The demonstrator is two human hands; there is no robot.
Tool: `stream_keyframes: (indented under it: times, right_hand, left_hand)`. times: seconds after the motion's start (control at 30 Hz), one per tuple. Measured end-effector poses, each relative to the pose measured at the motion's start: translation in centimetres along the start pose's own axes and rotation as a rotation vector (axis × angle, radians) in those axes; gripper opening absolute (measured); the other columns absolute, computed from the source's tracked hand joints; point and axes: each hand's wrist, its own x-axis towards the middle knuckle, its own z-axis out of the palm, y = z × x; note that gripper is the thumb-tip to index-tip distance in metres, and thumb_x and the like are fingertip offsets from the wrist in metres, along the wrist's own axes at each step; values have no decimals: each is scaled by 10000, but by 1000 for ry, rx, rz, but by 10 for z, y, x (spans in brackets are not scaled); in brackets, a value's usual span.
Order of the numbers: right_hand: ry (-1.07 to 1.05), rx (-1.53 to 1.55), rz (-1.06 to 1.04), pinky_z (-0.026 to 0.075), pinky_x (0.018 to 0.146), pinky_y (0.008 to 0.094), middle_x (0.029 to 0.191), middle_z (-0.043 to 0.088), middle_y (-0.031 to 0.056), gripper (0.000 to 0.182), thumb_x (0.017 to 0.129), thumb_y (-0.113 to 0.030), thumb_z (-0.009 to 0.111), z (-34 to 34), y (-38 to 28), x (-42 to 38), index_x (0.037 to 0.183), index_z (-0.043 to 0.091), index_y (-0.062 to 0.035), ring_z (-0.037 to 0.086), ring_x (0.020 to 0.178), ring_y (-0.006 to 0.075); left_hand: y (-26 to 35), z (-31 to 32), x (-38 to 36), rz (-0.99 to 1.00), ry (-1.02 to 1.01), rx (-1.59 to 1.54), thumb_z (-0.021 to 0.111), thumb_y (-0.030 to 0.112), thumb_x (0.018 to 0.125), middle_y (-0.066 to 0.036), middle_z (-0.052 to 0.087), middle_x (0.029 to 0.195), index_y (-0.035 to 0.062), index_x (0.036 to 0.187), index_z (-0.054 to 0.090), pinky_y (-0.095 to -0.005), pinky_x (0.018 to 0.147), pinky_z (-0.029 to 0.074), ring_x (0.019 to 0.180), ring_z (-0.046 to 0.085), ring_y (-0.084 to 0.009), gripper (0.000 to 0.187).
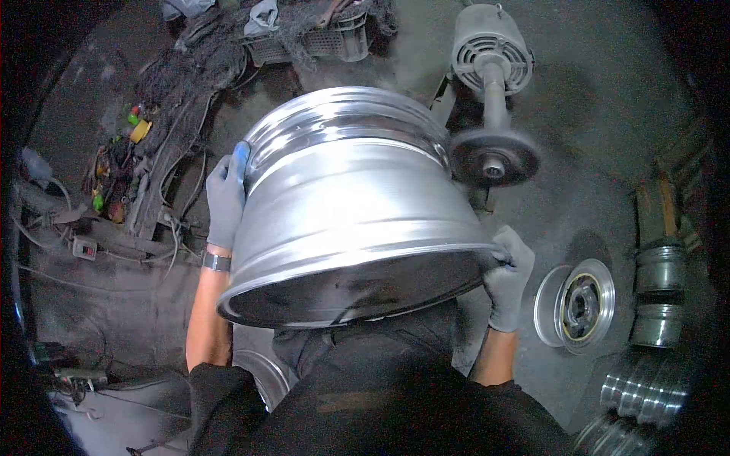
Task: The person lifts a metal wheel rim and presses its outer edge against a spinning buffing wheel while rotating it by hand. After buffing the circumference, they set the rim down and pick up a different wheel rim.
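Note:
A large shiny metal wheel rim (357, 190) is held up in front of my body, tilted, with its dark open end toward me. My left hand (228, 194), in a grey glove with blue on the fingers, grips the rim's upper left side. On the right, my right hand (508, 266), also gloved, has its fingers closed round the lower right edge. Just beyond the rim stands a motor (490, 45) with a shaft and a dark round wheel (496, 158) at its end, which looks blurred.
Another wheel rim (582, 308) rests at the right. Several more rims (658, 327) are stacked at the far right. Cables and dark fibrous clutter lie at the left, near a switch box (84, 248). A crate (308, 47) stands at the back.

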Motion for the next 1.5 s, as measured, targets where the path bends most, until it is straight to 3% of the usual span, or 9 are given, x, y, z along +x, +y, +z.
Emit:
stream_keyframes:
  times: [0.13, 0.2, 0.53, 0.6, 0.73, 0.93, 1.07, 1.13, 1.5]
  right_hand:
    - [28, 72, 19, 345, 548, 357, 690, 410, 124, 127, 664, 45, 533, 1, 14, -15, 749, 495, -40, 458, 577, 258]
    - [13, 80, 133, 410, 639, 286, 727, 525, 30, 76, 876, -33, 650, 2, 24, -27, 846, 591, 4, 502, 701, 114]
    - [187, 98, 152, 507, 725, 301, 790, 664, 53, 219, 863, -126, 810, 18, 41, -45, 968, 693, 28, 614, 764, 126]
    - [-41, 30, 108, 392, 569, 385, 661, 435, 108, 126, 706, 12, 634, 5, 20, -21, 763, 526, -21, 494, 592, 206]
    - [-345, -112, -293, 444, 584, 457, 689, 496, 131, 267, 642, -112, 784, -12, -76, 62, 745, 544, -55, 586, 639, 355]
    - [-449, -303, -495, 510, 653, 482, 780, 570, 98, 317, 662, -222, 820, 4, -116, 82, 841, 593, -93, 635, 736, 345]
    - [-421, -296, -462, 502, 645, 479, 781, 568, 105, 313, 663, -216, 817, 2, -111, 79, 846, 592, -96, 633, 734, 347]
    - [-434, -283, -470, 501, 640, 479, 778, 566, 108, 305, 666, -202, 813, 0, -110, 80, 840, 587, -93, 630, 733, 349]
    - [-281, -192, -366, 398, 564, 433, 700, 488, 114, 363, 647, -161, 862, -4, -92, 71, 760, 534, -54, 547, 633, 336]
  left_hand:
    - [20, 2, 5, 19, -41, 74, 639, 400, 1067, 20, 482, 727, -9, 778, 609, -304, 641, 358, 732, 395, -85, 502]
    - [34, 6, 4, 40, -41, 84, 645, 402, 1062, 15, 492, 721, -20, 790, 633, -302, 638, 363, 729, 404, -85, 502]
    - [54, 13, 16, 119, -116, 211, 660, 400, 1043, -29, 517, 699, -64, 840, 663, -323, 638, 396, 714, 430, -93, 506]
    - [43, 9, 16, 95, -106, 212, 659, 399, 1043, -34, 524, 698, -64, 847, 665, -324, 640, 399, 715, 437, -94, 503]
    - [47, 8, 8, 31, -94, 188, 656, 387, 1047, -47, 557, 708, -64, 888, 683, -319, 663, 417, 724, 463, -103, 478]
    - [10, 3, -4, 353, 82, 52, 608, 299, 1078, -72, 673, 909, -27, 1128, 684, -317, 746, 486, 792, 565, -122, 339]
    - [-70, -12, -43, -115, -81, -87, 510, 330, 1126, -132, 701, 1157, 11, 1215, 695, -334, 891, 545, 992, 666, -177, 379]
    - [-31, 10, -67, -638, -45, -1010, 450, 419, 1145, -108, 722, 1108, 14, 1206, 701, -342, 845, 566, 950, 682, -174, 481]
    - [-50, 9, -39, -367, 58, -444, 472, 477, 1136, -25, 688, 859, 28, 1065, 722, -303, 696, 510, 762, 603, -102, 519]
